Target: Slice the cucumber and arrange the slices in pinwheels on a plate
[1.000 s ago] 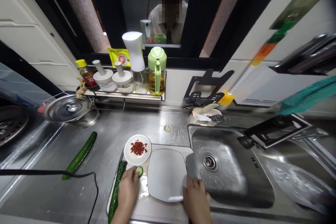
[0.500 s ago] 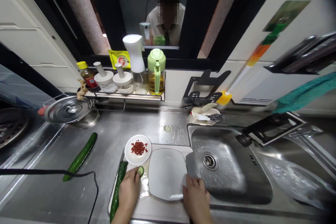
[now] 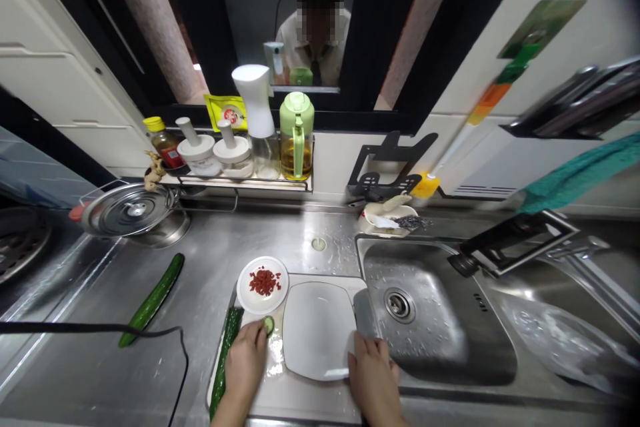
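Note:
My left hand (image 3: 245, 355) has its fingers closed at a small cucumber piece (image 3: 269, 325), whose pale green cut face shows at the fingertips. Beside that hand, along the left edge of the white cutting board (image 3: 285, 400), lies a long green cucumber (image 3: 229, 340). A square white plate (image 3: 320, 330) rests on the board. My right hand (image 3: 373, 370) grips its lower right edge, the thumb at the rim and the other fingers bent around the side. Just above my left hand, a round white plate (image 3: 243, 293) carries small dried red berries (image 3: 265, 281).
Another cucumber (image 3: 153, 300) lies on the steel counter to the left, near a black cable (image 3: 150, 331). The sink (image 3: 435, 320) is at the right. Behind stand a lidded pot (image 3: 163, 230), a rack (image 3: 245, 181) of seasoning jars, and an oil jug (image 3: 297, 137).

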`<action>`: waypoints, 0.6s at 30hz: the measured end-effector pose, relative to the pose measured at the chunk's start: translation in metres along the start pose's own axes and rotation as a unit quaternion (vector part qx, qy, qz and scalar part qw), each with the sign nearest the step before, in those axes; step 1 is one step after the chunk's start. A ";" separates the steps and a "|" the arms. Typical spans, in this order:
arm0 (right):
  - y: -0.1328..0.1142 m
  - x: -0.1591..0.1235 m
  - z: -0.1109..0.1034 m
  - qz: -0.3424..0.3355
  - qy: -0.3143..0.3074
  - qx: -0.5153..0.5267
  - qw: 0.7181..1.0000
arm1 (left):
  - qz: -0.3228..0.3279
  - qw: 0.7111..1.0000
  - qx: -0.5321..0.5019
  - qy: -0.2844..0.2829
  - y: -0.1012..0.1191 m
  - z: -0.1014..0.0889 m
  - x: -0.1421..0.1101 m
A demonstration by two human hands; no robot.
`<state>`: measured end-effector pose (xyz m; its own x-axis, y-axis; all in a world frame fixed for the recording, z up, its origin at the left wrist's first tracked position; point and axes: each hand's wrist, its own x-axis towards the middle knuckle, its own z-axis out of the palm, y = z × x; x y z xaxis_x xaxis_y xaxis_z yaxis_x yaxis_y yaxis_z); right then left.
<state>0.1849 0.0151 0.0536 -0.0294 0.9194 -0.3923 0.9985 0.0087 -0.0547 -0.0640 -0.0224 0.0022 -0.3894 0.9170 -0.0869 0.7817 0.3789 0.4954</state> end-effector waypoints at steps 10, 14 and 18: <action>0.000 0.000 -0.001 -0.007 0.010 0.000 1.000 | 0.031 0.999 -0.038 -0.001 -0.005 0.000 0.008; -0.001 -0.002 -0.003 -0.010 0.018 0.008 1.000 | 0.043 0.998 -0.048 0.005 -0.007 0.002 0.006; -0.001 -0.002 -0.003 -0.005 0.018 0.010 1.000 | 0.038 0.997 -0.071 0.015 -0.007 0.004 0.007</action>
<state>0.1837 0.0145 0.0567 -0.0380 0.9331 -0.3576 0.9969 0.0107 -0.0779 -0.0707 -0.0184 -0.0052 -0.3475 0.9374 -0.0203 0.7338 0.2854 0.6166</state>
